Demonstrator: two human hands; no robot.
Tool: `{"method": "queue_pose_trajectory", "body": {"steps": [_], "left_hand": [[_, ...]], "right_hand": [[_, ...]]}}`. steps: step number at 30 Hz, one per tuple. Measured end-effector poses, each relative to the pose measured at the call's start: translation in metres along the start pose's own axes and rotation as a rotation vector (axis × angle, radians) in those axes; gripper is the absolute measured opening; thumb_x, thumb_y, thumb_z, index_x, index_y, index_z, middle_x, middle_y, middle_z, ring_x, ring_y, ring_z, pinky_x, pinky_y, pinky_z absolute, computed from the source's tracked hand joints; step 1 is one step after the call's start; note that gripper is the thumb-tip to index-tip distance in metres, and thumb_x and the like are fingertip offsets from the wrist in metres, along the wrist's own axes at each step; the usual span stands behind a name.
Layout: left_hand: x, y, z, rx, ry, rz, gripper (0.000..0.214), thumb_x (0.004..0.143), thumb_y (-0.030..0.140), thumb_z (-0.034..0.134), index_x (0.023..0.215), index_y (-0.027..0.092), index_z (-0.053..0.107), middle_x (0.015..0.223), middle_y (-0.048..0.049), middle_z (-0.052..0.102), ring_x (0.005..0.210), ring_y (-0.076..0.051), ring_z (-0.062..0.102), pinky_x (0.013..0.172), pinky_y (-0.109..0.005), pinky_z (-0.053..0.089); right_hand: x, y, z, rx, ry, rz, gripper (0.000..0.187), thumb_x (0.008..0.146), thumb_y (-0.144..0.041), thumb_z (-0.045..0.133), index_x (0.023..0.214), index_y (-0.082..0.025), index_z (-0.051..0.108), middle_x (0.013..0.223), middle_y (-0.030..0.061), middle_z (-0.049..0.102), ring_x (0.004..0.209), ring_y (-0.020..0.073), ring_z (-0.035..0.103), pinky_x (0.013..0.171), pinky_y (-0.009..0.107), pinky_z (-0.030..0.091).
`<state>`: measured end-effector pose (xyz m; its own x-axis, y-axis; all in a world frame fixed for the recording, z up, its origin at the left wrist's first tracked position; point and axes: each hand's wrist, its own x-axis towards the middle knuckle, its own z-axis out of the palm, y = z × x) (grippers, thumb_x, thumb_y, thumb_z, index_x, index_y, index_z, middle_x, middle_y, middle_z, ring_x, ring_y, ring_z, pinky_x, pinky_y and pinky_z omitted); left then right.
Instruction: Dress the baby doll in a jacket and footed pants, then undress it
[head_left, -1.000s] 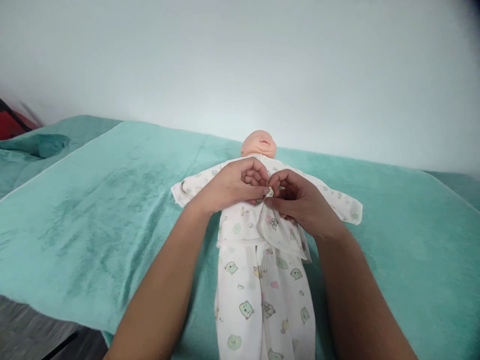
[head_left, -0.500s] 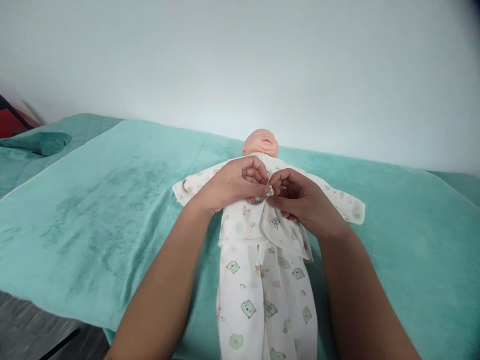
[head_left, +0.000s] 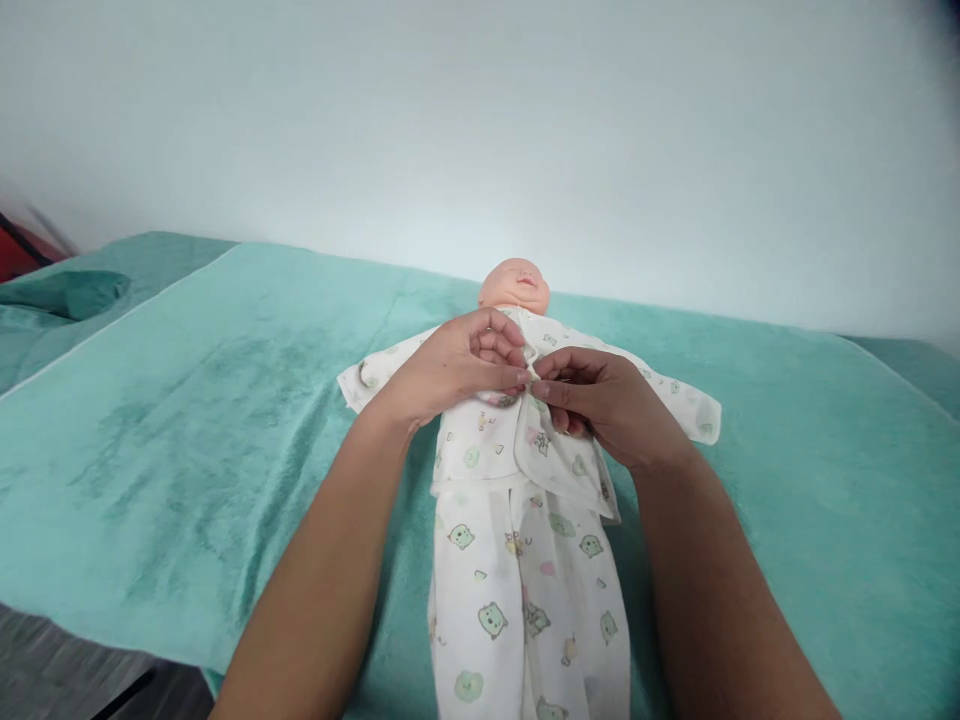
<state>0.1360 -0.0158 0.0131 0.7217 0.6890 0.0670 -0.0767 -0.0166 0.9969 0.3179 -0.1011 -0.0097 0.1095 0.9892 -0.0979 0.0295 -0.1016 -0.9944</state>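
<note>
A baby doll (head_left: 514,285) lies on its back on a teal towel (head_left: 225,420), head away from me. It wears a white shirt (head_left: 487,445) and white trousers (head_left: 525,600) printed with small animals. My left hand (head_left: 450,365) and my right hand (head_left: 600,405) meet over the doll's chest. Both pinch the shirt's front edges together at one small spot, fingertips touching. The shirt's lower right flap hangs loose below my right hand.
The teal towel covers a wide flat surface against a pale wall (head_left: 480,130). A folded teal cloth (head_left: 64,295) lies at the far left, with a red object (head_left: 19,250) behind it. Dark floor (head_left: 67,680) shows at the bottom left.
Both hands stay pinched at the shirt front; my right hand's fingers have flattened and shifted slightly lower. The view moved a little.
</note>
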Motion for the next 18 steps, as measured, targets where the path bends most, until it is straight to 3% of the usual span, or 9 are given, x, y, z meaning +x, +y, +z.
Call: {"method": "queue_pose_trajectory", "body": {"steps": [6,18], "left_hand": [[-0.003,0.002,-0.003,0.015,-0.012,-0.049,0.025,0.074,0.02,0.078,0.086,0.017,0.057,0.067,0.0021,0.062,0.061,-0.011,0.062,0.06,-0.025,0.052],[-0.0022,-0.0004,-0.0051,0.003,-0.029,-0.056,0.027,0.071,0.012,0.075,0.09,0.018,0.057,0.075,0.0016,0.065,0.061,-0.01,0.061,0.06,-0.025,0.053]], "right_hand": [[0.0018,0.0001,0.0025,0.003,0.038,-0.007,0.031,0.068,-0.039,0.086,0.086,-0.019,0.071,0.058,-0.0023,0.058,0.047,0.0072,0.046,0.04,0.02,0.033],[-0.0003,-0.0022,0.0028,-0.054,-0.001,-0.003,0.02,0.073,-0.029,0.08,0.084,-0.019,0.066,0.052,-0.005,0.054,0.046,0.0078,0.048,0.042,0.019,0.033]]}}
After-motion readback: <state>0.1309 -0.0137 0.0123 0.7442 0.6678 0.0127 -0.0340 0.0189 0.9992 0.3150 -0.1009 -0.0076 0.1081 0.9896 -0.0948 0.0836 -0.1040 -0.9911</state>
